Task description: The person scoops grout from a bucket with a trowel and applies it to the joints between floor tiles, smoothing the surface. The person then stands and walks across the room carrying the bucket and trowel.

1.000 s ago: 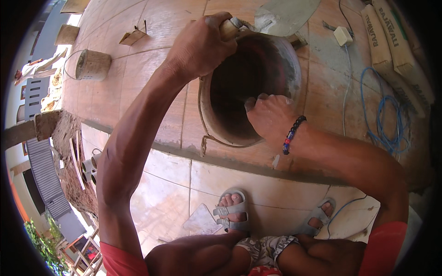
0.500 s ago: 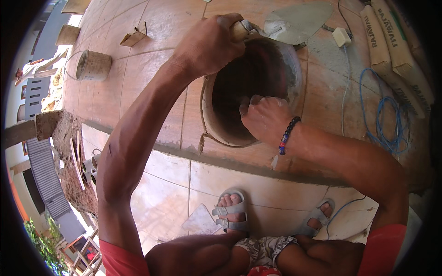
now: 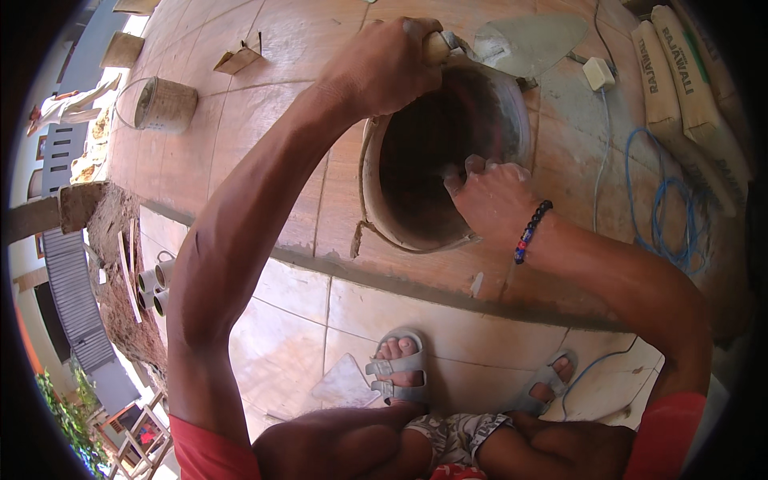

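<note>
My left hand [image 3: 392,68] is closed round the handle of a trowel [image 3: 534,44] at the far left of a round bucket [image 3: 370,184]. The trowel's broad grey blade points right, beyond the bucket's far rim. Dark shadow fills the bucket, so its contents are hard to make out. Over the near right part of its mouth is my right hand [image 3: 496,200], fingers curled and dusty grey at the tips. Whatever those fingers may hold is hidden. A beaded bracelet [image 3: 532,232] circles my right wrist.
Paper sacks [image 3: 680,72] lie at the far right, near a white socket block [image 3: 598,74] and coiled blue cord [image 3: 676,216]. A smaller pail [image 3: 170,106] and folded cardboard [image 3: 238,58] are at far left. A triangular tile piece [image 3: 346,382] lies beside my foot.
My right hand has shifted right, toward the bucket's near right rim. The left hand still grips the trowel; the whole view has shifted slightly.
</note>
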Demonstrator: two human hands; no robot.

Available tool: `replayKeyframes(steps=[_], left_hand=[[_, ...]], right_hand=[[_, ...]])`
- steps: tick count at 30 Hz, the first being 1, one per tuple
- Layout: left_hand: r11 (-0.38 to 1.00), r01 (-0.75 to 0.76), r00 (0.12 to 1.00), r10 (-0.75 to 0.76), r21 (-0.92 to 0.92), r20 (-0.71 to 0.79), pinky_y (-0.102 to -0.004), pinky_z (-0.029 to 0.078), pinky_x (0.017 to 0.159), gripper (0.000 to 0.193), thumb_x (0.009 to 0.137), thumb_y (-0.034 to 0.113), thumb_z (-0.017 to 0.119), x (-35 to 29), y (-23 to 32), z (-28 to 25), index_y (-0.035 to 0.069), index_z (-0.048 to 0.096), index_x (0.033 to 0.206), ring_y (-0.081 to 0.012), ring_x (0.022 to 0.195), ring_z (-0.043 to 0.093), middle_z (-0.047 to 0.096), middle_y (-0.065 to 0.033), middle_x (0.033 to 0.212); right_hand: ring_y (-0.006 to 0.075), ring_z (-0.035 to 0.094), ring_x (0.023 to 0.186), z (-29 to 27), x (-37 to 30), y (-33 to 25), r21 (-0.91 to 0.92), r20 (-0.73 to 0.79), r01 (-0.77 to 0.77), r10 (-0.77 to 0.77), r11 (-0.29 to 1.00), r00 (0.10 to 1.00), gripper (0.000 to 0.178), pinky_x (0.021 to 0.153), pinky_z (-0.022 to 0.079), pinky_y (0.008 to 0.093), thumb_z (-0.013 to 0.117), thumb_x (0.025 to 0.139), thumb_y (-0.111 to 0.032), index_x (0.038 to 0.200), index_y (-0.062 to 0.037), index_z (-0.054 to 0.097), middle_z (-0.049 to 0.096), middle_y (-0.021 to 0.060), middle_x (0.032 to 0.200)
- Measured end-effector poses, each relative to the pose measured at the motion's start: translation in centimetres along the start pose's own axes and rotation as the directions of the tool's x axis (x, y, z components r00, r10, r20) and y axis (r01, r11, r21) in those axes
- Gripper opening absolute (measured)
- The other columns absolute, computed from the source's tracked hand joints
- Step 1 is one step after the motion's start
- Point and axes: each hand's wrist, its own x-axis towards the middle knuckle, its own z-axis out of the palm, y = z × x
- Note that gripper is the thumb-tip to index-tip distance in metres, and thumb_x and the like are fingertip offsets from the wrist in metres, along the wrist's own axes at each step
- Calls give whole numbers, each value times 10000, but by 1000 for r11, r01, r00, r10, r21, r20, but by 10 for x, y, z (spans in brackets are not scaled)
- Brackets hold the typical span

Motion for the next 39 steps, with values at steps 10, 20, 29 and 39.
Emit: replayKeyframes(steps=[10, 20, 29, 39], left_hand=[[999, 13, 999, -12, -32, 53, -455, 499, 817, 270, 839, 203, 571, 9, 11, -8, 2, 633, 1009, -414, 915, 635, 660, -258, 911], [982, 164, 985, -158, -94, 67, -466, 490, 833, 337, 939, 271, 445, -2, 18, -16, -4, 635, 987, -423, 932, 629, 654, -273, 941], [998, 66, 997, -65, -7, 51, -432, 509, 847, 345, 740, 185, 662, -10, 21, -4, 76, 663, 1068, -356, 928, 656, 691, -191, 946], [988, 102, 994, -98, -112, 48, -427, 516, 823, 301, 743, 175, 645, -12, 17, -8, 79, 675, 1026, -346, 924, 661, 693, -184, 931]], right_hand=[[244, 627, 792, 14, 28, 46, -194, -345, 63, -128, 979, 930, 358, 591, 529, 318, 574, 831, -143, 1185, -112, 624, 601, 136, 918], [317, 656, 755, 37, 2, 28, 82, -65, -82, 87, 993, 994, 383, 629, 540, 405, 530, 847, -98, 1221, -29, 577, 621, 195, 834], [386, 650, 850, 23, -4, 31, 473, 132, -98, 39, 876, 990, 249, 782, 502, 479, 548, 827, -89, 1040, 19, 618, 660, 214, 915], [418, 612, 977, 70, -38, 53, 898, 109, -189, 215, 397, 970, 450, 876, 488, 420, 573, 897, -198, 1291, 13, 522, 625, 289, 1054]])
